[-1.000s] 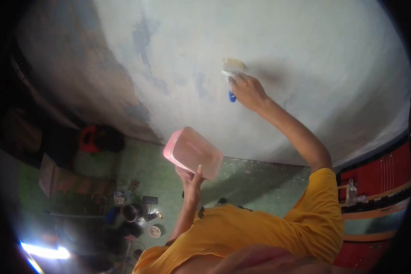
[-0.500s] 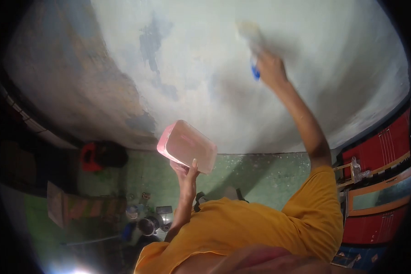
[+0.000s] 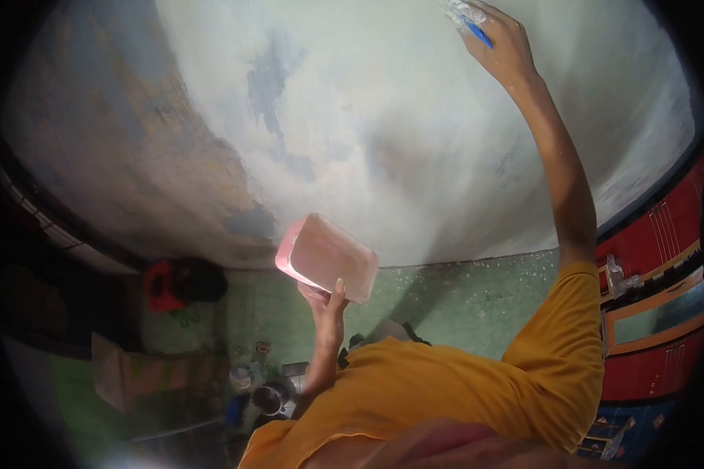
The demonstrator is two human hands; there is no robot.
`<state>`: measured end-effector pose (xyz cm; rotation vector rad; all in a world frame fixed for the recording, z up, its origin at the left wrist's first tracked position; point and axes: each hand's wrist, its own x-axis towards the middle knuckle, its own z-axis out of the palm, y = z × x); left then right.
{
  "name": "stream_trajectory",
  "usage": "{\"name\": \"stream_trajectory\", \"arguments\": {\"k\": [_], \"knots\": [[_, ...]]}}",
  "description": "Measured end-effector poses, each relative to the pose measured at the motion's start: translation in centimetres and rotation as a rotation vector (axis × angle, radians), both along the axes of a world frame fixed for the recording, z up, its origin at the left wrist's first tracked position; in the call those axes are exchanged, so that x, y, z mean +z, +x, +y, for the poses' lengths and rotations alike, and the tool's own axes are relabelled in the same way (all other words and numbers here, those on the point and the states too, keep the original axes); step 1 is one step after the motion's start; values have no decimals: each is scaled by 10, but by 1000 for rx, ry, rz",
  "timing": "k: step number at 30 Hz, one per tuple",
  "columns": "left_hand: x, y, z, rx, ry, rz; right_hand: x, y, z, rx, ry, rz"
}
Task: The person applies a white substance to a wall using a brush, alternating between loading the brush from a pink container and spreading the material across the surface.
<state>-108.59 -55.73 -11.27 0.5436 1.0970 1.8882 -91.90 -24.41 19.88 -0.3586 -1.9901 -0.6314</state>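
My left hand grips a pink plastic tub from below, its thumb over the near rim. The tub is tilted, with whitish smears on its inside and rim. High up at the top edge of the view, my right hand is closed round a paintbrush with a blue handle. White paint coats the brush near my fingers, and its bristle end is cut off by the frame. Before me stands the wall, covered in uneven pale paint, with grey-blue patches on its left part.
Green floor speckled with white drops meets the wall's foot. A red and black object lies at left, near a cardboard box. Several small containers, one a dark round pot, stand by my left arm. Red furniture lines the right.
My right hand has moved up and to the right with the paintbrush, stretching the arm further. The tub in my left hand sits slightly lower and further right in the view.
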Motion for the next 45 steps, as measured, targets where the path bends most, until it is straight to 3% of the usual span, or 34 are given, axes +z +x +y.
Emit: {"name": "stream_trajectory", "arguments": {"k": [2,3,4,6,8,9,11,12,15,16,17,20,21,22,25,28,31,32,35,37,38,41,43,45], "knots": [[3,0,0,7,7,-28,-18,2,5,-95,34,13],[3,1,0,13,12,-43,-43,0,3,-256,-93,-61],[12,1,-3,14,-1,-28,-69,-6,13,-301,-21,-178],[12,-1,-2,15,-3,-1,-130,-17,12,-225,111,-321],[10,-3,-1,22,-20,8,-180,-25,7,-103,-97,-406],[11,-2,-1,23,-32,11,-180,-28,1,-102,-237,-454],[15,0,-2,26,-18,10,-173,-31,-10,-98,-521,-546],[18,0,-2,28,-8,9,-148,-30,-17,-43,-484,-457],[14,0,0,46,-2,0,-54,-33,-3,-180,-393,-287],[16,-1,0,43,2,-16,-25,-35,3,-57,-285,-139],[18,0,0,40,8,-33,0,-40,1,-86,-181,-84],[22,3,2,51,24,-57,29,-45,-11,-77,43,-21],[22,5,1,59,26,-61,30,-46,-14,-74,104,-11],[22,7,0,62,20,-51,13,-47,-3,-230,47,-108],[25,12,-2,78,14,-30,-74,-56,11,-275,141,-333],[25,14,-3,99,16,-43,-136,-58,-6,-93,3,-503],[19,10,-2,108,6,-43,-142,-62,-13,-39,-207,-598],[15,8,-1,112,7,-38,-130,-62,-10,65,-280,-454],[13,3,1,121,11,-38,-40,-63,-3,-120,-275,-216],[11,1,1,119,13,-38,12,-63,6,-68,-121,-11],[10,1,0,117,16,-37,40,-69,-29,100,-115,-13],[10,4,-7,127,33,-56,4,-77,-9,-22,205,36],[11,6,-13,140,41,-80,-59,-88,-7,-369,47,-336],[14,6,-21,151,38,-102,-138,-102,-9,-269,187,-393]]}}
